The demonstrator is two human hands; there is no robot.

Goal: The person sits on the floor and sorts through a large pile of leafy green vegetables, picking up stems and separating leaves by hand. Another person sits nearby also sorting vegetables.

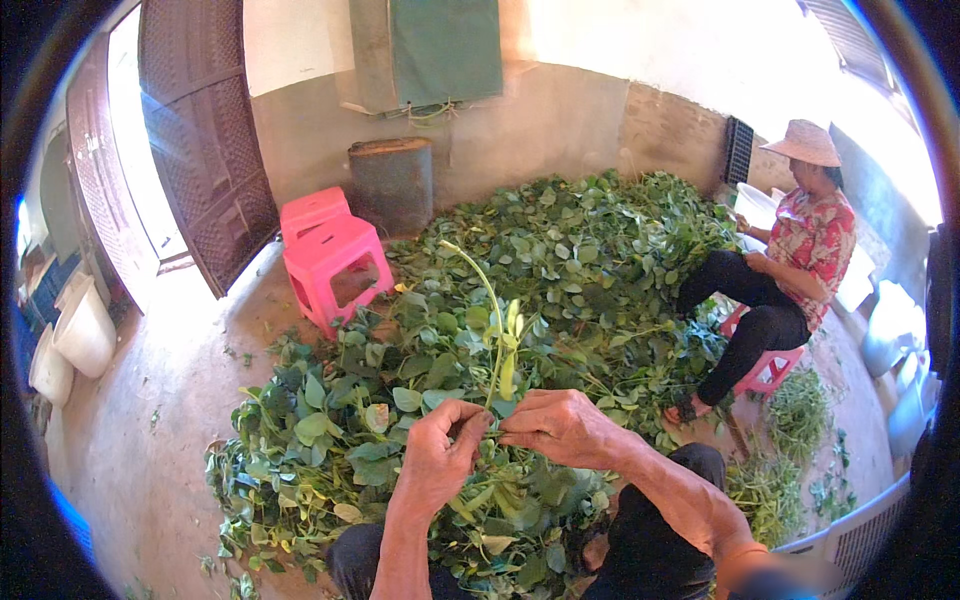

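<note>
My left hand (442, 450) pinches the lower part of a green bean stalk (496, 307) between thumb and forefinger. The stalk stands up from my fingers, and its bare top bends to the left. Flat green pods (508, 375) hang along it, just above my hands. Close to the left fingertips, my right hand (566, 427) has its fingers pinched together on the low end of the same plant; the exact spot is mostly hidden. Both hands are over a wide heap of leafy bean plants (555, 255), and more pods (480, 501) show among the leaves below.
Stacked pink plastic stools (337, 255) and a rusty metal drum (391, 184) stand beyond the heap. At right, a person in a straw hat (806, 225) sits on another stool (772, 369). Stripped stalks (772, 480) and a plastic crate (862, 525) are at lower right; white buckets (84, 330) are far left.
</note>
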